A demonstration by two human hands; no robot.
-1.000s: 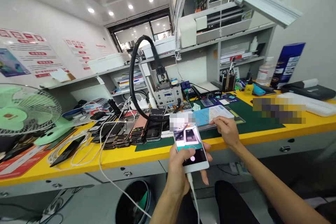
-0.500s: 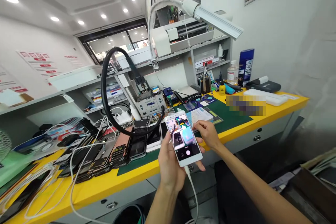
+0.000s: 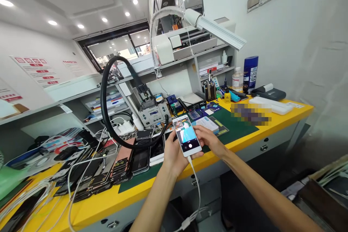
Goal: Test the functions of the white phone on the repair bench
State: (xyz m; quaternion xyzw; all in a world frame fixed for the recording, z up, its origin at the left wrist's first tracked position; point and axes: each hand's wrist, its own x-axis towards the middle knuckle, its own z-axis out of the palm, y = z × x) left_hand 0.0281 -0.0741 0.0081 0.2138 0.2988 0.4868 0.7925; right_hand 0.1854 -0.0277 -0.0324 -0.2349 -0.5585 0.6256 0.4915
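A white smartphone (image 3: 188, 137) is tilted up above the front edge of the bench, its lit screen showing a camera picture with a round shutter button. My left hand (image 3: 173, 154) holds it from the left and from below. On its right edge are the fingers of my right hand (image 3: 210, 140), partly hidden behind the phone. A white charging cable (image 3: 195, 177) is plugged into the phone's lower end and hangs down. Just behind the phone, a light blue and white box (image 3: 208, 124) lies on the green mat (image 3: 240, 127).
Stacked phone parts (image 3: 119, 165) and loose white cables (image 3: 40, 195) cover the left of the yellow bench (image 3: 92, 208). A grey rework station (image 3: 154, 114) with a looping black hose (image 3: 102, 98) stands behind. Farther right are a yellow bottle (image 3: 227, 96) and a blue can (image 3: 249, 74).
My right hand has moved from a pinch beside the phone onto its right edge. The phone sits slightly higher and its screen picture has changed. The camera view has shifted a little.
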